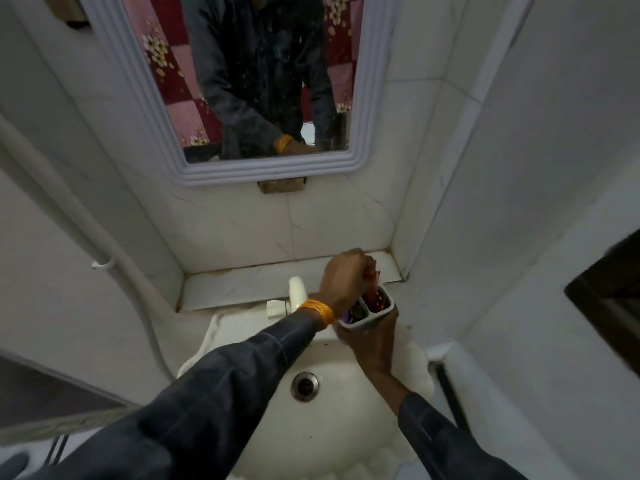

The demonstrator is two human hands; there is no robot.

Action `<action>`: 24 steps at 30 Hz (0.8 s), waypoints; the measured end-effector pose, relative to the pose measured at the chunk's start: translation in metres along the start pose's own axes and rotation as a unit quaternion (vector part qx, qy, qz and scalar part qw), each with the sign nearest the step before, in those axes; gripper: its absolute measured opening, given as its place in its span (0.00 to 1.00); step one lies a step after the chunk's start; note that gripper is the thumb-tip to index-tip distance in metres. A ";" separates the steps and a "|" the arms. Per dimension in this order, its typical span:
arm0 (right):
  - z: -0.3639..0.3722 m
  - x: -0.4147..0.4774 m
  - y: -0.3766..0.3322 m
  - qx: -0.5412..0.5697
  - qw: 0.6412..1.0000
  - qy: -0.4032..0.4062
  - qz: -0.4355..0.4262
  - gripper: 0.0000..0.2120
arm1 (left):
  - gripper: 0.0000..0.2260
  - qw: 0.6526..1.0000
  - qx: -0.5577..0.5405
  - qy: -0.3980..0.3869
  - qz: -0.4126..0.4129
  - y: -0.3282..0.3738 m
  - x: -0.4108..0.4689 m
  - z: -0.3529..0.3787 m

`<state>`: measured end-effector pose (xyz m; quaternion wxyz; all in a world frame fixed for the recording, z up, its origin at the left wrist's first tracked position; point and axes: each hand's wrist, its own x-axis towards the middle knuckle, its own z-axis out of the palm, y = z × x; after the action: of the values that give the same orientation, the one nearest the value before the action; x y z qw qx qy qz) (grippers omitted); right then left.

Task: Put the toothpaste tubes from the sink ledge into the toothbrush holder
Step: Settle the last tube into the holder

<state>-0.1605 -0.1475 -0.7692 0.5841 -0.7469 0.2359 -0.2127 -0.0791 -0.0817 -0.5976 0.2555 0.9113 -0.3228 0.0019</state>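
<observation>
A grey two-compartment toothbrush holder (367, 315) is held above the sink's back right corner. My right hand (372, 344) wraps it from below and in front. My left hand (346, 280), with an orange band at the wrist, is closed around a red toothpaste tube (373, 289). The tube's lower end sits in the holder's right compartment, and its top is hidden by my fingers. Dark and purple items fill the left compartment. The tiled ledge (239, 284) behind the sink shows no other tube.
A white tap (297, 292) stands at the back of the white basin (322, 434), whose drain (304, 385) lies near the middle. A white-framed mirror (242, 81) hangs above. A white pipe (104, 258) runs down the left wall, and tiled walls close in on both sides.
</observation>
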 end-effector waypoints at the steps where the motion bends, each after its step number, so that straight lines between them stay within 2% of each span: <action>1: 0.000 0.001 0.004 -0.003 1.000 -0.002 0.001 0.63 | 0.05 1.000 0.008 0.005 -0.001 0.000 0.001 0.003; 7: -0.004 0.000 -0.007 -0.006 1.000 -0.004 0.009 0.56 | 0.03 1.000 0.022 0.008 0.010 -0.004 0.003 0.005; 12: -0.005 -0.001 -0.007 -0.023 1.000 0.014 0.002 0.55 | 0.04 1.000 0.020 0.008 0.018 -0.006 0.001 0.005; 16: -0.007 -0.002 -0.012 -0.006 1.000 0.026 0.017 0.55 | 0.07 0.997 -0.002 0.053 -0.051 -0.020 0.002 -0.004; 19: -0.008 -0.001 -0.020 -0.004 0.999 0.037 0.018 0.54 | 0.12 0.989 -0.004 0.094 -0.113 -0.036 0.007 -0.019; 24: -0.016 0.017 -0.047 -0.003 0.998 0.068 0.001 0.54 | 0.23 0.984 0.068 0.127 -0.106 -0.054 0.020 -0.044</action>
<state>-0.1520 -0.1605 -0.7191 0.5643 -0.7325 0.2765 -0.2619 -0.0241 -0.0371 -0.5809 0.2306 0.9480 -0.1882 0.1123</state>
